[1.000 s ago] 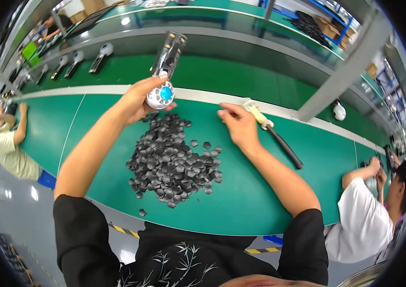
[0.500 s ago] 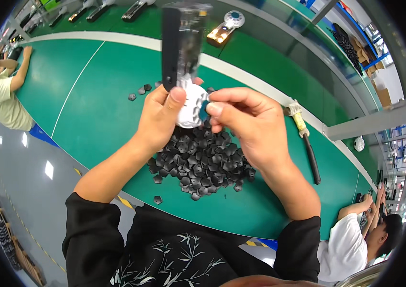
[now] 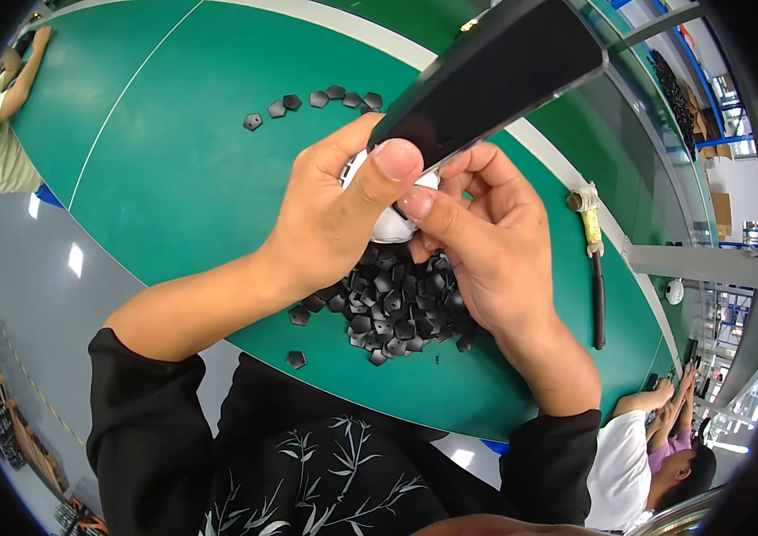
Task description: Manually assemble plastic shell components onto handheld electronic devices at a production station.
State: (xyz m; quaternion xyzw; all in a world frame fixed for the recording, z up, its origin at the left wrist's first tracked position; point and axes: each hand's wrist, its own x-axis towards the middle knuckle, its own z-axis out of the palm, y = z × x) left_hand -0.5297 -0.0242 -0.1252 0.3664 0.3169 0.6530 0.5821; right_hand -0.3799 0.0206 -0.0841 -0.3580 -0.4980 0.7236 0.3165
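Head view: the left hand grips a long black glossy device with a round white base, thumb pressed on it. The right hand pinches the base from beside it. Beneath both hands, a heap of small dark pentagonal pieces lies on the green surface.

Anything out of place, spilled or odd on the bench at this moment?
Mostly tidy. A few small black pieces lie apart from the main pile near the table's front edge. Both hands, left hand and right hand, hold a black-and-white device.
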